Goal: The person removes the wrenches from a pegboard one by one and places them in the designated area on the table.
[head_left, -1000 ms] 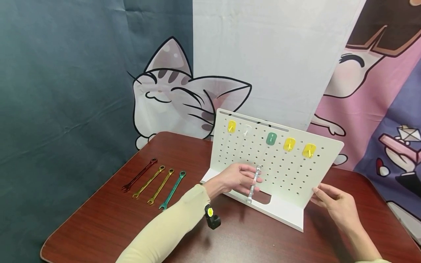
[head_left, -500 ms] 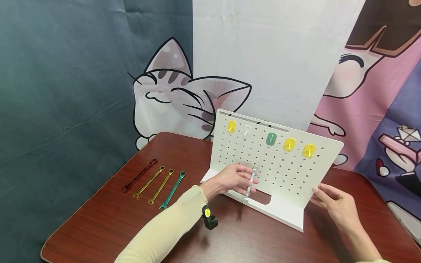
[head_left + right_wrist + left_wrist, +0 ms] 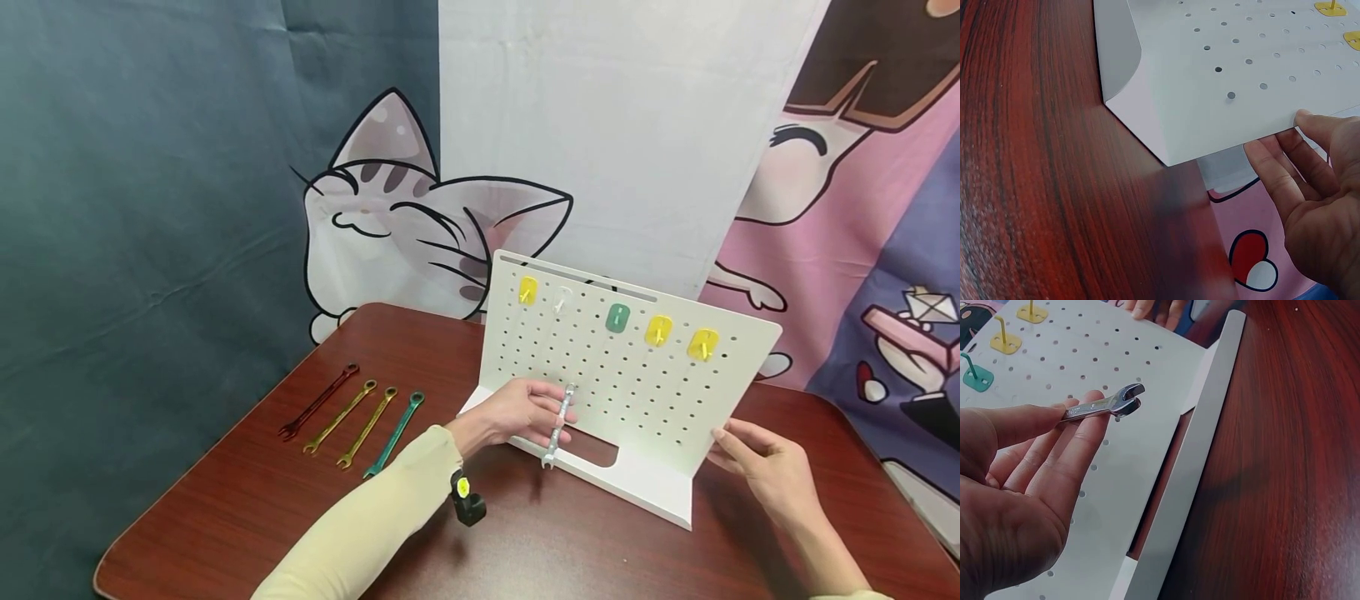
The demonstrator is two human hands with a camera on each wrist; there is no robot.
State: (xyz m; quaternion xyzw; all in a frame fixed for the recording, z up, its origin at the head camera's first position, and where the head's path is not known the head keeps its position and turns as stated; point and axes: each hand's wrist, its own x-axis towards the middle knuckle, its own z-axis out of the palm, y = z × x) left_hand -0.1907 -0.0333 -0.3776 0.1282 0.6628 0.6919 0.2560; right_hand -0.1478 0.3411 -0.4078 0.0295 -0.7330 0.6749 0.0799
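Observation:
A silver wrench is pinched between the thumb and fingers of my left hand, in front of the white pegboard. In the left wrist view the open jaw of the wrench points away past the fingertips. My right hand grips the pegboard's right edge, thumb on the front and fingers behind, as the right wrist view shows of that hand. Along the board's top run yellow hooks, a clear hook and a green hook.
Left of the pegboard lie a red wrench, two gold wrenches and a teal wrench, side by side on the dark red table. Curtains with cartoon prints hang behind the table.
My left hand has moved a little to the left with the silver wrench, keeping it low before the pegboard. My right hand stays on the board's edge.

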